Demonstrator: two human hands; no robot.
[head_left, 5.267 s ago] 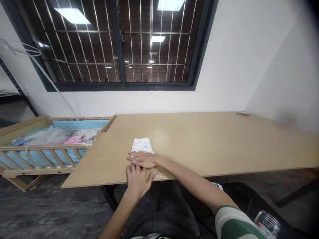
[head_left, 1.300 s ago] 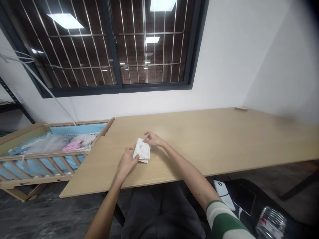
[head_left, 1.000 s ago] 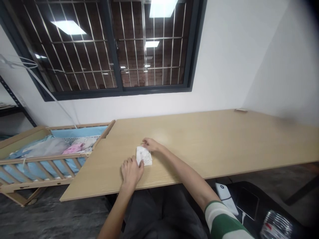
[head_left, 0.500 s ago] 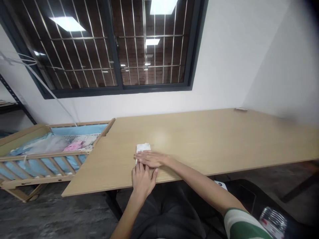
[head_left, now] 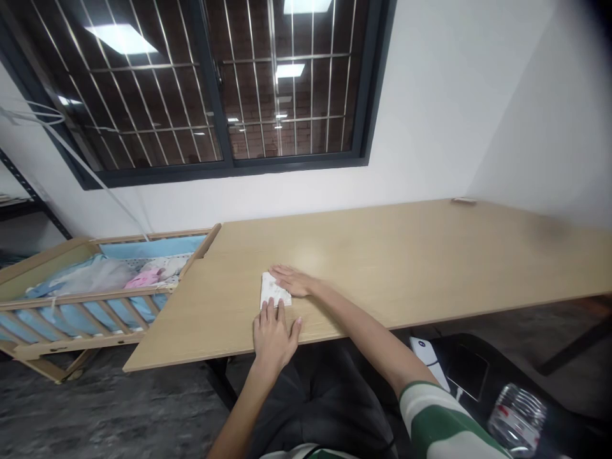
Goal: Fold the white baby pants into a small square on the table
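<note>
A small, flat white piece with a faint print (head_left: 273, 291), which looks like folded cloth, lies on the light wooden table (head_left: 363, 255). My left hand (head_left: 273, 333) rests at its near edge, the fingertips on it and the fingers stretched out. Over the upper right corner lies my right hand (head_left: 292, 279), flat and with straight fingers, hiding that corner. Neither hand is wrapped round anything.
Left of the table stands a wooden crib (head_left: 95, 293) with blue lining and pink and white cloths. A small flat object (head_left: 463, 200) lies at the table's far right. Below right, a dark surface holds a white device (head_left: 428, 360), a phone (head_left: 467, 371) and a plastic bottle (head_left: 517, 417).
My right hand has slid up and away from my left hand, uncovering more of the white piece. My left hand stays at the near edge. The view has shifted slightly.
</note>
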